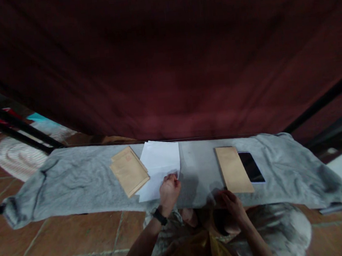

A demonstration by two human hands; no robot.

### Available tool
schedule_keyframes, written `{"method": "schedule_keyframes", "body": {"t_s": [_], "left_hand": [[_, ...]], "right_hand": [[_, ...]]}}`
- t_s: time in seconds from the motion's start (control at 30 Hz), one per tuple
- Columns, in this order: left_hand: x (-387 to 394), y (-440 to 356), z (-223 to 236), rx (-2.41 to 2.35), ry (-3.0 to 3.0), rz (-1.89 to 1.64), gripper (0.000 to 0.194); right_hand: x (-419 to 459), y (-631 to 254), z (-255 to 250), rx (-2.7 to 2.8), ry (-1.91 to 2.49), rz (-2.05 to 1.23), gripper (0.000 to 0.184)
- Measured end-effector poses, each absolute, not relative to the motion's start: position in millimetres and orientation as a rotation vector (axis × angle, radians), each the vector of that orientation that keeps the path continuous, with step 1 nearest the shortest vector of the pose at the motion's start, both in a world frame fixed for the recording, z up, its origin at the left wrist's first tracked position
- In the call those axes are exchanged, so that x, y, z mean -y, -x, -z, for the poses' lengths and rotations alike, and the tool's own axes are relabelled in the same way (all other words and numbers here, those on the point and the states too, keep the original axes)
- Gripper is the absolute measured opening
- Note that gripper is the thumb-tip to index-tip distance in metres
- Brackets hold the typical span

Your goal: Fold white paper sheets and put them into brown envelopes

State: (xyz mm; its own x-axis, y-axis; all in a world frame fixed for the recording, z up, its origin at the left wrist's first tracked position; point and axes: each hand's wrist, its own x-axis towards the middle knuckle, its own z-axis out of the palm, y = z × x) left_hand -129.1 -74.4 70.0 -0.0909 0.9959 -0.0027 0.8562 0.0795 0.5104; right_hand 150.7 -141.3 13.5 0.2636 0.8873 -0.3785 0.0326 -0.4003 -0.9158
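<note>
The left forearm (pixel 148 237) slants up and inward, its wrist (pixel 162 213) behind and slightly to the left of the fingers. The left hand (pixel 169 190) is curled, back upward, with its fingers (pixel 174 178) bent in close together; their exact grip is too small to tell. The right forearm (pixel 253 232) angles up and leftward, its wrist (pixel 240 213) behind and to the right of the fingers. The right hand (pixel 232 204) has loosely bent fingers (pixel 224 194), their tips lost in shadow. The hands are well apart.
</note>
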Motion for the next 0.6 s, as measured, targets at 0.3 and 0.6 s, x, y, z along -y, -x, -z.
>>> {"method": "schedule_keyframes", "body": {"t_s": [0.3, 0.6], "left_hand": [[118, 25, -58, -1.621, -2.134, -0.363, 0.023], [127, 68, -43, -1.276, -2.309, -0.538, 0.048]], "right_hand": [[118, -101, -14, 0.808, 1.532, -1.329, 0.067], [108, -116, -6, 0.808, 1.58, -1.256, 0.045]]}}
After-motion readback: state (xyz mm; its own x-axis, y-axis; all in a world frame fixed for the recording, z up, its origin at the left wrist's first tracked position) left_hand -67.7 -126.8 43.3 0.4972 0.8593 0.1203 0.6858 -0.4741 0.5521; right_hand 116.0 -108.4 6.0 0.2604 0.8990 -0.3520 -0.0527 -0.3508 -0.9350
